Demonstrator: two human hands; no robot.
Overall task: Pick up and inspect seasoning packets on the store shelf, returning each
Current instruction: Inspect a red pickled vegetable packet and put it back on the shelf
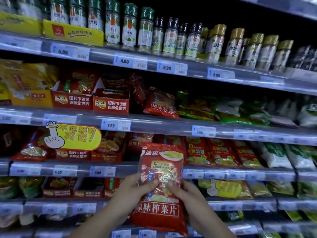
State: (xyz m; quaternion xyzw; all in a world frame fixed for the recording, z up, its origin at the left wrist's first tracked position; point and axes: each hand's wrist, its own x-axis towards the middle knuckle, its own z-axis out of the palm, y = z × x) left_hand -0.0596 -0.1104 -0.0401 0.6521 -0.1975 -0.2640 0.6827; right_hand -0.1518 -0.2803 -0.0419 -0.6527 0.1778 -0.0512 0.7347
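Observation:
A large red seasoning packet (161, 170) with white lettering and a clear window stands upright in front of the shelves, face toward me. My left hand (135, 191) grips its left edge, thumb across the front. My right hand (187, 194) grips its right edge, thumb also on the front. Both hands hold it at mid height, in front of the third and fourth shelf levels. The packet's back is hidden.
Store shelves fill the view. Spice bottles (130, 26) line the top shelf. Red packets in boxes (111, 100) and green packets (197, 107) lie on the second. More red packets (221, 152) and white bags (274, 155) sit behind the held one. A yellow promo sign (75, 136) sticks out.

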